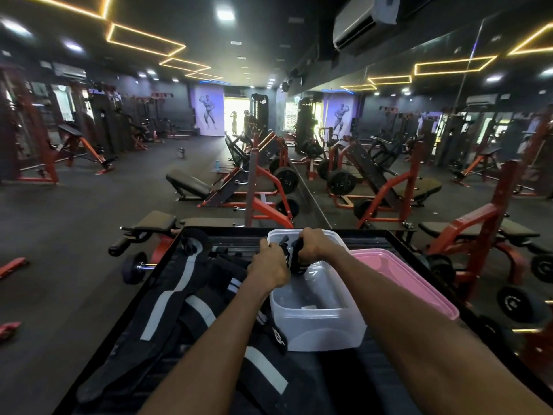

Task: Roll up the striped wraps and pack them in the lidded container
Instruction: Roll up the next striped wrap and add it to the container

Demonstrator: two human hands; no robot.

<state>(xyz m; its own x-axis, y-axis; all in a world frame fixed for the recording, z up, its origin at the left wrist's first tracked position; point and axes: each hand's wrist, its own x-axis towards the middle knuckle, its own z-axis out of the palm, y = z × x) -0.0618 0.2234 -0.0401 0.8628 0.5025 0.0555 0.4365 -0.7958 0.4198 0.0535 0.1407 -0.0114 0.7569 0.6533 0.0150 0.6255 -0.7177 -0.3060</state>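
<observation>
The striped wrap [289, 255], black with white stripes, is held between both hands above the far end of the clear container [314, 319], which stands open on the dark surface [371, 238]. The left hand [269, 266] and the right hand [314, 245] sit close together, each with its fingers curled round the wrap. A pink lid [410, 280] lies just right of the container, and more black straps with grey and white stripes [191, 295] lie heaped to its left.

Gym floor: red-framed weight machines [263, 181], padded benches [187, 184], plate-loaded bars, dumbbell [133, 268], wall mirror [419, 130], bodybuilder mural [209, 115], dark rubber flooring, neon-strip ceiling lights.
</observation>
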